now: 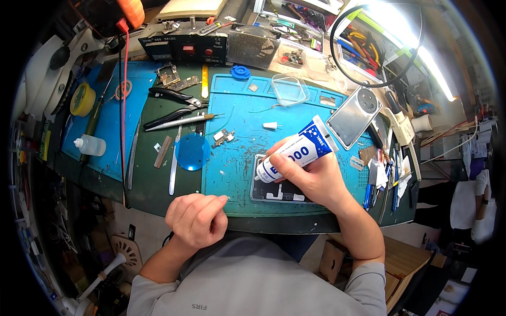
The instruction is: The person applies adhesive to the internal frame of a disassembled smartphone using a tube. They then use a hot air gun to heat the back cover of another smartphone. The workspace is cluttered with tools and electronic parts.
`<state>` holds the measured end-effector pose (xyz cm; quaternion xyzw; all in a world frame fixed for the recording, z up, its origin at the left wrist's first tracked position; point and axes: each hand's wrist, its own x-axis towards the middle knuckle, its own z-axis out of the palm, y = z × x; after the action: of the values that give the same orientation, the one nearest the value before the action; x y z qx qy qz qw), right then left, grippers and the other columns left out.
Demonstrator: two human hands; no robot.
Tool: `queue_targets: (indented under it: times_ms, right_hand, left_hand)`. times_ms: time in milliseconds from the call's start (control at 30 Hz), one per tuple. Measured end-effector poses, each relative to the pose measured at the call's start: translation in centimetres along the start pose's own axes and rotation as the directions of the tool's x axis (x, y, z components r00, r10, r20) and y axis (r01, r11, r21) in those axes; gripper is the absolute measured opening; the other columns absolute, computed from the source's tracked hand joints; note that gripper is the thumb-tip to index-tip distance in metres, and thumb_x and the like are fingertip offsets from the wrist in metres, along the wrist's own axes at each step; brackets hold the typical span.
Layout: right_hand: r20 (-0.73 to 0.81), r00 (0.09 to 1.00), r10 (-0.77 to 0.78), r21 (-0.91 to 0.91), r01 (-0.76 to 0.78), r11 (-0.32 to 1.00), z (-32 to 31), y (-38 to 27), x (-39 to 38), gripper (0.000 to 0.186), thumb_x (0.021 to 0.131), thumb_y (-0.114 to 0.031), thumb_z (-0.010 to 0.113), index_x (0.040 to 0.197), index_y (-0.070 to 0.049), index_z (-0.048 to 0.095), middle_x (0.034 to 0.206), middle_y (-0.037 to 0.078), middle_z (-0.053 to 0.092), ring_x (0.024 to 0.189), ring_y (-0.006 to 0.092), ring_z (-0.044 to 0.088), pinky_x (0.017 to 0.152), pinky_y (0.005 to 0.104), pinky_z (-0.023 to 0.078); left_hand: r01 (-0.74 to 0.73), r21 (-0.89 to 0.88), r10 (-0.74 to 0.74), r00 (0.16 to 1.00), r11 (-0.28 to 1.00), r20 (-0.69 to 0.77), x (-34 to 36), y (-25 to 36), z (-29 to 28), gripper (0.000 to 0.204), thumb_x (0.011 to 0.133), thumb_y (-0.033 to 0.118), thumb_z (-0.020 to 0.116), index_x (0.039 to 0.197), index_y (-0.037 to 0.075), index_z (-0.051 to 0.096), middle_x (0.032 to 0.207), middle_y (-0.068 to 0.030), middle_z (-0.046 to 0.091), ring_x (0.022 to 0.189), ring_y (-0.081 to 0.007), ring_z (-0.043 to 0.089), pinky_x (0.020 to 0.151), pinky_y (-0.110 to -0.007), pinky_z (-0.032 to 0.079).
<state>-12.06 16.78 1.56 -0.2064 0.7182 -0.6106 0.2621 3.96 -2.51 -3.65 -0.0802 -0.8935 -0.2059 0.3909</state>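
Observation:
My right hand is wrapped round a white and blue squeeze tube. The tube tilts with its crimped end up to the right and its nozzle down to the left. Beneath it lies a phone body, dark inside with a pale rim, partly covered by my hand and the tube. Whether the nozzle touches the phone I cannot tell. My left hand is a loose fist at the mat's near edge, nothing visible in it. A small white cap with a thin tip rests on the blue mat, beyond the phone.
Pliers, a precision knife, a blue disc and a metal spatula lie left of centre. A clear box stands at the back. A phone back cover and several tools are at the right.

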Motion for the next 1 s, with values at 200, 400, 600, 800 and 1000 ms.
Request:
queue_targets:
  times_ms: [200, 400, 600, 800, 1000]
  right_hand:
    - [0.005, 1.000, 0.002, -0.005, -0.002, 1.000, -0.05, 0.02, 0.09, 0.025, 0.093, -0.025, 0.076, 0.097, -0.001, 0.073, 0.081, 0.006, 0.073, 0.071, 0.0097, 0.069, 0.063, 0.0259, 0.056]
    - [-0.004, 1.000, -0.018, -0.006, 0.018, 1.000, -0.07, 0.19, 0.15, 0.025, 0.093, -0.025, 0.076, 0.098, -0.001, 0.073, 0.080, 0.007, 0.073, 0.069, 0.0100, 0.069, 0.062, 0.0260, 0.056]
    - [-0.017, 0.999, -0.030, -0.017, 0.030, 0.999, -0.13, 0.24, 0.21, 0.025, 0.093, -0.025, 0.076, 0.097, 0.000, 0.073, 0.080, 0.007, 0.073, 0.070, 0.0101, 0.069, 0.061, 0.0258, 0.056]
    - [0.035, 0.999, 0.036, -0.067, -0.033, 0.997, -0.50, -0.27, 0.19, 0.019, 0.096, -0.014, 0.072, 0.106, 0.001, 0.069, 0.097, 0.009, 0.073, 0.086, 0.0142, 0.071, 0.071, 0.0267, 0.060]
    - [0.029, 0.999, 0.025, -0.087, -0.023, 0.996, -0.61, -0.18, 0.26, 0.018, 0.096, -0.014, 0.072, 0.106, 0.001, 0.069, 0.096, 0.008, 0.073, 0.084, 0.0129, 0.071, 0.070, 0.0261, 0.059]
  left_hand:
    - [0.004, -0.004, -0.004, 1.000, 1.000, 0.001, -0.08, -0.02, 0.06, 0.026, 0.078, -0.004, 0.064, 0.103, 0.004, 0.065, 0.079, -0.0037, 0.067, 0.067, -0.0218, 0.062, 0.060, -0.032, 0.048]
    - [0.007, -0.006, -0.007, 1.000, 1.000, 0.006, -0.02, 0.01, -0.02, 0.026, 0.078, -0.004, 0.064, 0.103, 0.005, 0.065, 0.079, -0.0036, 0.067, 0.067, -0.0218, 0.062, 0.061, -0.032, 0.048]
    - [0.007, -0.001, -0.007, 1.000, 1.000, 0.007, 0.01, 0.01, 0.01, 0.027, 0.077, -0.003, 0.064, 0.103, 0.005, 0.065, 0.078, -0.0032, 0.066, 0.067, -0.0216, 0.062, 0.061, -0.031, 0.048]
    - [0.005, 0.015, -0.005, 1.000, 1.000, -0.020, -0.37, -0.23, 0.24, 0.028, 0.075, 0.000, 0.065, 0.101, 0.008, 0.068, 0.082, -0.0008, 0.066, 0.068, -0.0189, 0.062, 0.060, -0.029, 0.046]
    - [0.004, 0.010, -0.004, 1.000, 1.000, -0.010, -0.15, -0.09, 0.15, 0.027, 0.076, -0.002, 0.064, 0.102, 0.006, 0.067, 0.080, -0.0019, 0.066, 0.067, -0.0200, 0.062, 0.060, -0.030, 0.047]
